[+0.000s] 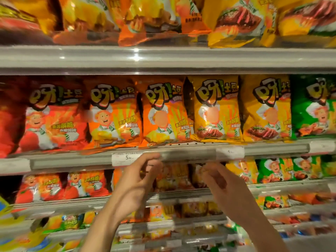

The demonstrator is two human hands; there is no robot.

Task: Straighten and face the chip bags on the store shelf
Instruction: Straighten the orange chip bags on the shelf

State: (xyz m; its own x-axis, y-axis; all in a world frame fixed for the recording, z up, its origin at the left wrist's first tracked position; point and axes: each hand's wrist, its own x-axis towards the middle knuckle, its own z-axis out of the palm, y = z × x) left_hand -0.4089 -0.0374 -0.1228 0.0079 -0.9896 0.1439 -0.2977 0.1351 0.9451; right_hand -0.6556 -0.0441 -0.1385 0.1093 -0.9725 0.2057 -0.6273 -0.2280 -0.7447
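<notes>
Chip bags stand upright in a row on the middle shelf [181,153]: a red bag [52,117], two orange bags [114,113] [164,111], two yellow bags [217,110] [266,108] and a green bag [313,106]. My left hand [138,180] is raised just below the shelf's front rail, fingers curled and apart, holding nothing. My right hand [216,180] is blurred beside it, at the same height, in front of smaller bags [172,177] on the shelf below. Neither hand touches a bag.
The upper shelf [163,57] carries more orange and yellow bags leaning over its edge. Price tags [125,158] [230,151] sit on the middle rail. Lower shelves hold smaller red, orange, yellow and green snack bags.
</notes>
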